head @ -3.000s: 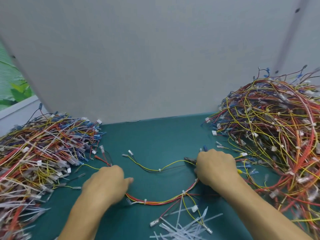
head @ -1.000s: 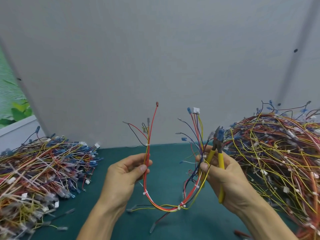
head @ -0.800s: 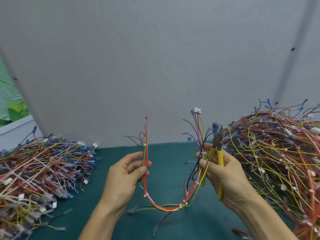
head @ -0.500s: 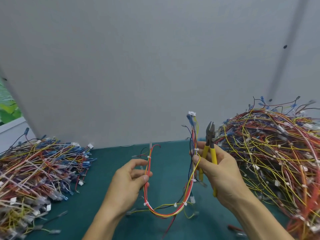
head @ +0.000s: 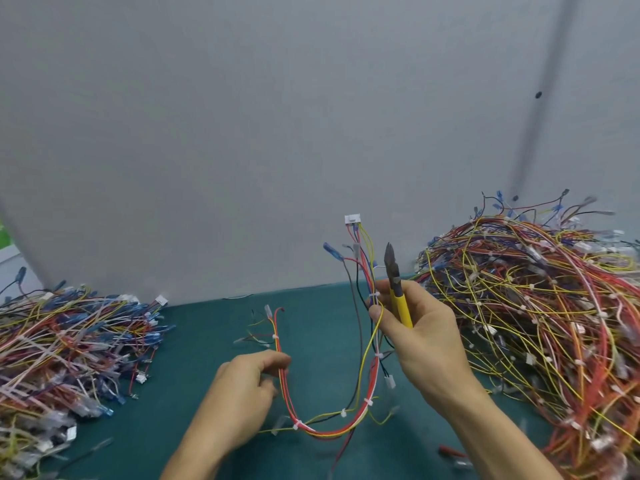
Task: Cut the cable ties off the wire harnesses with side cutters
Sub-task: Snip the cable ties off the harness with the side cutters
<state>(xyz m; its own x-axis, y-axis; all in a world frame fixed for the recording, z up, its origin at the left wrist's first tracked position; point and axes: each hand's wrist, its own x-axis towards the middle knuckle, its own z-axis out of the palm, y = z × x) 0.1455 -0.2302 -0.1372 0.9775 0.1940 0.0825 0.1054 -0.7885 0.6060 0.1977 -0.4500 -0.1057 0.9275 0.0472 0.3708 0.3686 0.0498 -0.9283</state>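
As harness [head: 325,433] dangles, piles [head: 536,306] hem tbl [head: 214,341].

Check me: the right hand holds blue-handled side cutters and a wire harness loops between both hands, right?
No: the head view shows yellow handles, not blue, on the metal side cutters. The right hand holds them, and the red-and-yellow wire harness loops between it and the left hand.
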